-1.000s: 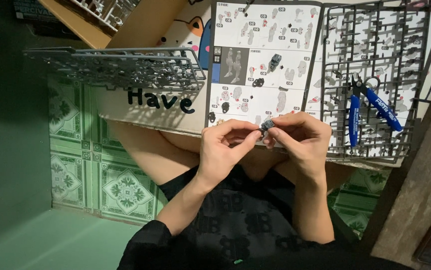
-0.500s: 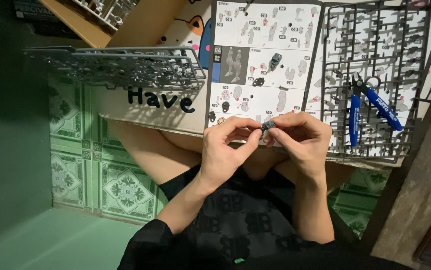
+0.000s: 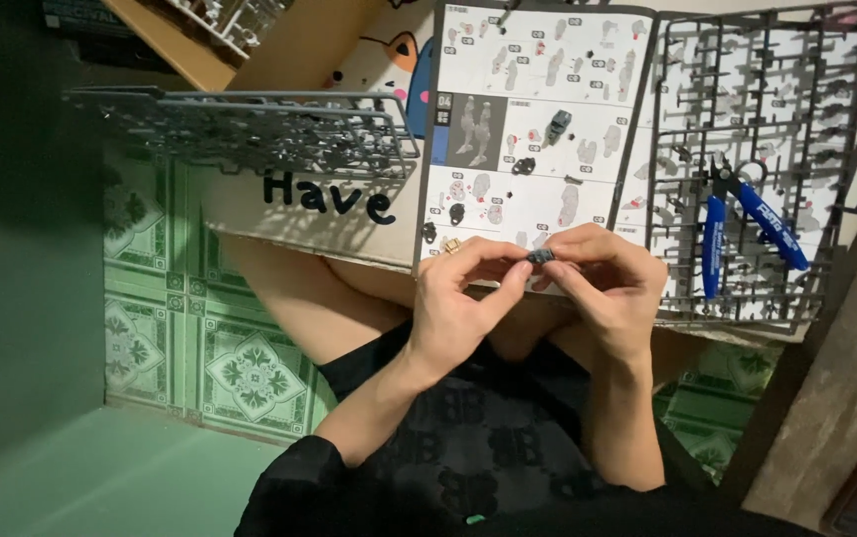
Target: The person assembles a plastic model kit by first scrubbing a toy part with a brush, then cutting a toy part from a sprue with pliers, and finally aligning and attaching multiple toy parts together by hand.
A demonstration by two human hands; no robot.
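Hands [image 3: 538, 283] marginally lower, part [image 3: 540, 257] unmoved

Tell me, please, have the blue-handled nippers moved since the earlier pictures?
No. The blue-handled nippers lie at the same spot on the grey parts frame, right of the instruction sheet.

Bright, sharp tabletop; dim, greenish left edge.

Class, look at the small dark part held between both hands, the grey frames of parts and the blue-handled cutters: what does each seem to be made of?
Small dark part: probably moulded plastic, matt dark grey, pinched by the left hand and right hand.
Grey frames of parts: likely plastic, thin uniform rods with a dull sheen.
Blue-handled cutters: dark, apparently metal jaws; the grips look like smooth plastic or rubber.
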